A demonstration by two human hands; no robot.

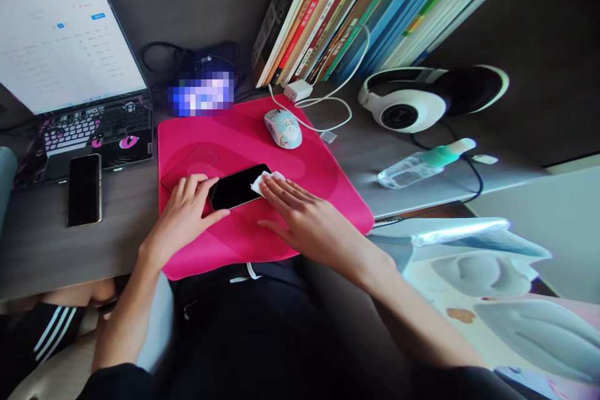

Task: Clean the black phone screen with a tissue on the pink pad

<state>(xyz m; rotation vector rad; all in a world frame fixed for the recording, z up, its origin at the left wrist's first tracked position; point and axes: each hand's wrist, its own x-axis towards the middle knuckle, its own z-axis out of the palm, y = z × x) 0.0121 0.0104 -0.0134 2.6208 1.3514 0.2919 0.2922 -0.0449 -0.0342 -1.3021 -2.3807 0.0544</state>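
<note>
A smartphone with a dark screen lies face up on the pink desk mat. My left hand grips its left end between the thumb and fingers. My right hand presses a folded white tissue against the right end of the screen, its fingers stretched over the tissue. Behind my left hand, a thin clear sheet with dark edges lies on the mat. A patterned computer mouse sits near the mat's far edge.
On the left stand an open laptop and a second phone. At the right are a clear spray bottle, white headphones and a charger with a looping white cable. Books lean behind the mat.
</note>
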